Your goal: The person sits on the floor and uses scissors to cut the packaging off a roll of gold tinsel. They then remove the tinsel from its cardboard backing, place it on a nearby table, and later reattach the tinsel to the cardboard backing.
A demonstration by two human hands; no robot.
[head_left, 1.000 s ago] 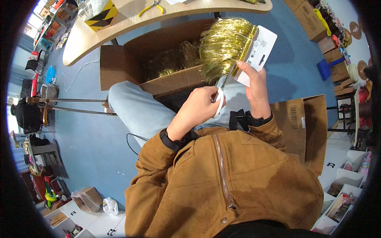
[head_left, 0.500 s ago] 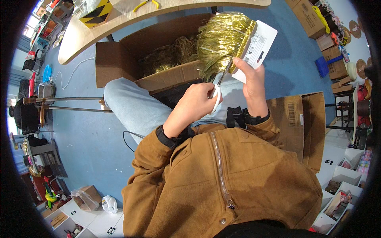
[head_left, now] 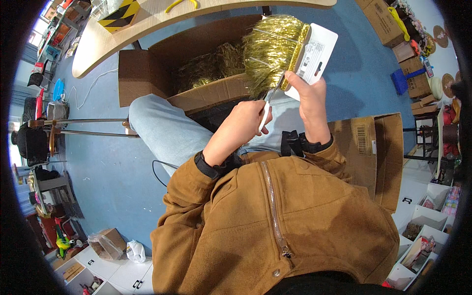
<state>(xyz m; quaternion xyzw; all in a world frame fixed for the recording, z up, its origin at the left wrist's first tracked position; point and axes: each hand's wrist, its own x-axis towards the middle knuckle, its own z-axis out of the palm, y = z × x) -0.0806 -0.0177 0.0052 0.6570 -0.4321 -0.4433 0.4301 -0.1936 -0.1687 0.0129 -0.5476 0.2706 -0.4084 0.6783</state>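
Observation:
My right hand [head_left: 311,103] grips a white hang card [head_left: 319,46] by its lower edge, thumb on top. From the card's left side a bundle of gold tinsel fringe [head_left: 273,46] hangs out, its strands pointing left. In my left hand [head_left: 240,125] are scissors [head_left: 264,117] with white handles, fingers closed round them. Their blades lie at the fringe's lower edge, close to my right thumb; how far apart the blades are is hard to see.
Past my knees stands an open cardboard box [head_left: 206,93] holding more gold tinsel [head_left: 209,69]. Beyond it a wooden table [head_left: 152,29] curves across, with a yellow-handled tool [head_left: 181,5] on it. Another cardboard box [head_left: 366,162] sits by my right side.
The card and fringe have shifted slightly left in my right hand. My left hand has turned a little with the scissors, whose handles now look narrower.

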